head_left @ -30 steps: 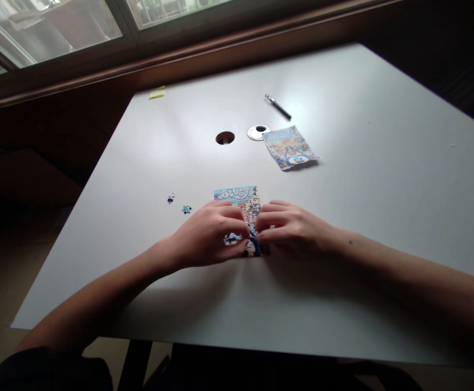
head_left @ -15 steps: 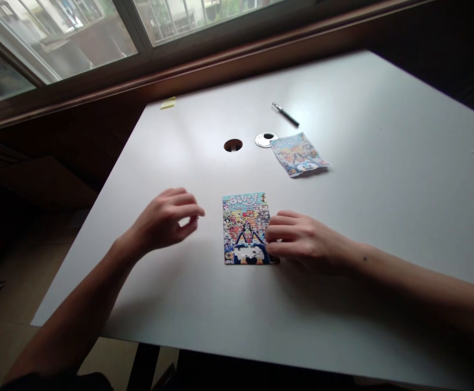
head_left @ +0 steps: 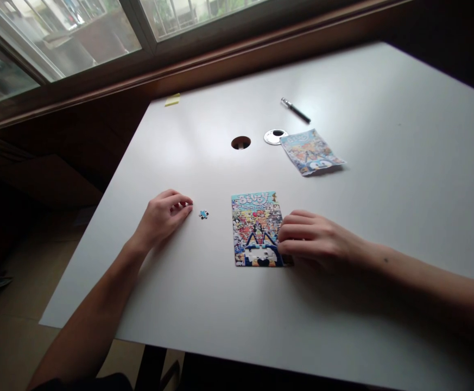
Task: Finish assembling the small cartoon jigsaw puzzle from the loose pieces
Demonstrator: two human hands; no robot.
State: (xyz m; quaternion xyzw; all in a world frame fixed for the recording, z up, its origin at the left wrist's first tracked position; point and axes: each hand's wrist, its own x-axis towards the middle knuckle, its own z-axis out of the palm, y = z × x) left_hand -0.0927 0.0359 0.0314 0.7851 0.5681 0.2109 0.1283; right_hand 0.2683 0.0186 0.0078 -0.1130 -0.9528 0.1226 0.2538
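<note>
A small colourful jigsaw puzzle (head_left: pixel 256 225) lies flat on the white table (head_left: pixel 387 163), almost all assembled. My right hand (head_left: pixel 320 241) rests at the puzzle's lower right edge, its curled fingers pressing on that edge. My left hand (head_left: pixel 161 215) lies on the table to the left of the puzzle. Its fingers are bent together in a pinch at the tips, and what they hold is too small to make out. A loose blue puzzle piece (head_left: pixel 203 214) lies just right of those fingertips, apart from them.
A printed packet (head_left: pixel 312 152) lies behind the puzzle to the right. Near it are a round white cap (head_left: pixel 275 136), an open cable hole (head_left: pixel 240 143) and a pen (head_left: pixel 296 110). A yellow note (head_left: pixel 172 99) sits at the far left corner under the window.
My left hand left the puzzle and moved left to the loose pieces. One of the two loose pieces is no longer in sight. My right hand stayed at the puzzle's edge.
</note>
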